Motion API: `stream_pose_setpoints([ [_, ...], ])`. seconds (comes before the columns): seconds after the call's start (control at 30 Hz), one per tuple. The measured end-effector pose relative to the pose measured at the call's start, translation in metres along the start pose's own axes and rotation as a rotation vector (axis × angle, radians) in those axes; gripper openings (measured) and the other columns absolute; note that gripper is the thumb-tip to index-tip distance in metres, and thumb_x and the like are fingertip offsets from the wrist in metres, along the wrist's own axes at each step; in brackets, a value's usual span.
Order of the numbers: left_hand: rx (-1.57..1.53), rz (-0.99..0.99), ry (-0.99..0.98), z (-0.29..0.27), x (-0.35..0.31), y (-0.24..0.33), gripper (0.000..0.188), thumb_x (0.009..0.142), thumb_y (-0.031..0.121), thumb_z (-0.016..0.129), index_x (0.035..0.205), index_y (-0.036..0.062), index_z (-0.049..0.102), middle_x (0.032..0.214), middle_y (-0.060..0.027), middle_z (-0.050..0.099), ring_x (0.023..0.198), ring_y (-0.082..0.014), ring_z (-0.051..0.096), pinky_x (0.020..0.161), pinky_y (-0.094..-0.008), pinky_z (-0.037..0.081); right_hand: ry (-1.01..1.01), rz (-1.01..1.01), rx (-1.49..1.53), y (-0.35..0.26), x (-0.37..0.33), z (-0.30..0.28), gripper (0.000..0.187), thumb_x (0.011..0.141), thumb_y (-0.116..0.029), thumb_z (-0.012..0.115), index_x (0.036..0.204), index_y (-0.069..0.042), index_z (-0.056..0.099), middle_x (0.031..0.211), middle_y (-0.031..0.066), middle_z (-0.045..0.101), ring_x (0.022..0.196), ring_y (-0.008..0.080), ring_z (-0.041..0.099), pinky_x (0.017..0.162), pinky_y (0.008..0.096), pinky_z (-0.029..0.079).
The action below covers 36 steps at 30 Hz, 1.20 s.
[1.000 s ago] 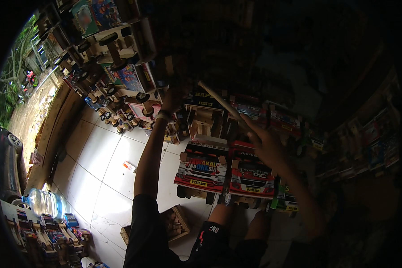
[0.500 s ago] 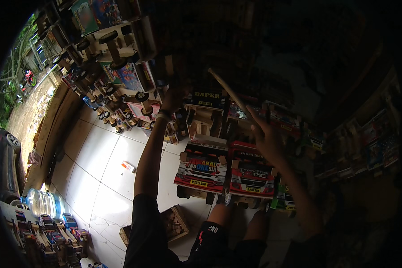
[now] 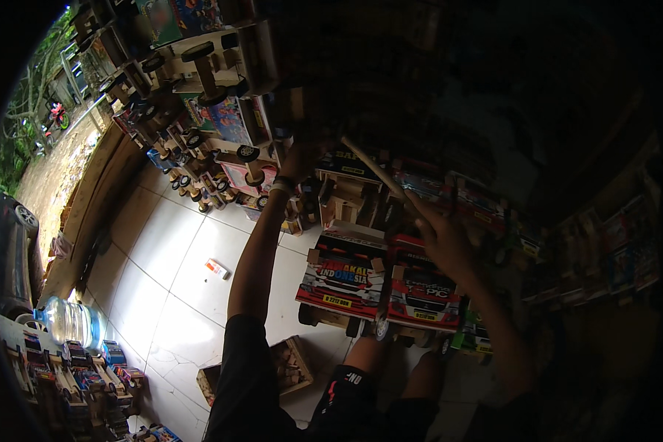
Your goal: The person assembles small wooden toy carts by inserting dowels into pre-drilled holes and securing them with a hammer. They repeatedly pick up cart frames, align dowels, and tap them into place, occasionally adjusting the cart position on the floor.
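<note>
A thin wooden stick [image 3: 376,170] is gripped by my right hand [image 3: 447,239], its far end pointing up and to the left over the toy trucks. My left arm reaches forward, and my left hand [image 3: 302,158] is beside a dark toy truck [image 3: 351,163]; shadow hides its fingers. Nearer to me, a white-and-red wooden toy truck [image 3: 342,274] stands next to a red one [image 3: 424,289], both in front of my knees. My right hand is above and behind the red truck.
Wooden toy trucks with black wheels [image 3: 212,74] are stacked at the upper left. A wooden box [image 3: 300,361] of small pieces sits on the tiled floor [image 3: 180,295], near a small white-and-orange packet [image 3: 216,268]. A clear water jug [image 3: 70,324] lies at the left, above more toy trucks [image 3: 88,379].
The stick's far end has dipped slightly, with my right hand still around it. My left hand stays by the dark truck. The whole view has shifted a little.
</note>
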<state>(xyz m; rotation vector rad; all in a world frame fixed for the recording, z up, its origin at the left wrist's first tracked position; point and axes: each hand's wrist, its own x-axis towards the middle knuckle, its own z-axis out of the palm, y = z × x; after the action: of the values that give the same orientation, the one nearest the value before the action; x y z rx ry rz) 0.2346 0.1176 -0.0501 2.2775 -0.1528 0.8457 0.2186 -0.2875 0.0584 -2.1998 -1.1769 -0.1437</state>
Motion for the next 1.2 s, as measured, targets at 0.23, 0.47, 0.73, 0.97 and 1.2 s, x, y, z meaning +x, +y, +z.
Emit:
stream_pose_setpoints([
  [0.23, 0.191, 0.105, 0.023, 0.0, 0.002, -0.013, 0.021, 0.091, 0.008, 0.061, 0.107, 0.0088, 0.073, 0.105, -0.0157, 0.074, 0.098, -0.0338, 0.071, 0.084, -0.0437, 0.056, -0.093, 0.076, 0.033, -0.002, 0.0, -0.001, 0.058, 0.1, -0.009, 0.062, 0.153, -0.027, 0.049, 0.083, 0.0188, 0.068, 0.073, 0.0324, 0.069, 0.074, 0.0447, 0.053],
  [0.47, -0.001, -0.067, -0.009, -0.002, 0.001, -0.007, 0.022, 0.093, 0.013, 0.062, 0.112, 0.0089, 0.073, 0.106, -0.0166, 0.073, 0.099, -0.0348, 0.07, 0.087, -0.0447, 0.055, -0.162, 0.135, -0.016, -0.007, 0.002, -0.007, 0.056, 0.101, -0.011, 0.06, 0.153, -0.025, 0.049, 0.091, 0.0217, 0.07, 0.082, 0.0357, 0.07, 0.077, 0.0441, 0.054],
  [0.73, 0.091, -0.077, -0.047, -0.005, 0.003, -0.011, 0.026, 0.095, 0.017, 0.064, 0.118, 0.0098, 0.073, 0.11, -0.0169, 0.074, 0.102, -0.0341, 0.07, 0.09, -0.0436, 0.055, -0.031, -0.056, -0.033, -0.002, 0.004, -0.002, 0.056, 0.101, -0.009, 0.059, 0.154, -0.025, 0.047, 0.093, 0.0238, 0.072, 0.082, 0.0379, 0.073, 0.072, 0.0449, 0.054],
  [0.97, 0.153, 0.06, 0.077, -0.002, 0.001, -0.007, 0.028, 0.095, 0.015, 0.064, 0.122, 0.0112, 0.072, 0.11, -0.0148, 0.074, 0.102, -0.0323, 0.07, 0.089, -0.0436, 0.056, -0.167, 0.115, -0.012, -0.015, 0.005, -0.012, 0.061, 0.101, -0.008, 0.059, 0.156, -0.028, 0.043, 0.085, 0.0157, 0.071, 0.07, 0.0328, 0.069, 0.065, 0.0461, 0.053],
  [1.2, -0.002, -0.124, -0.046, -0.004, 0.005, 0.001, 0.031, 0.096, 0.01, 0.058, 0.124, 0.0114, 0.072, 0.111, -0.0116, 0.075, 0.097, -0.0259, 0.073, 0.087, -0.0375, 0.059, -0.15, 0.07, -0.122, -0.023, 0.011, -0.021, 0.063, 0.101, -0.008, 0.059, 0.157, -0.029, 0.04, 0.083, 0.0188, 0.071, 0.072, 0.0339, 0.071, 0.064, 0.0453, 0.054],
])
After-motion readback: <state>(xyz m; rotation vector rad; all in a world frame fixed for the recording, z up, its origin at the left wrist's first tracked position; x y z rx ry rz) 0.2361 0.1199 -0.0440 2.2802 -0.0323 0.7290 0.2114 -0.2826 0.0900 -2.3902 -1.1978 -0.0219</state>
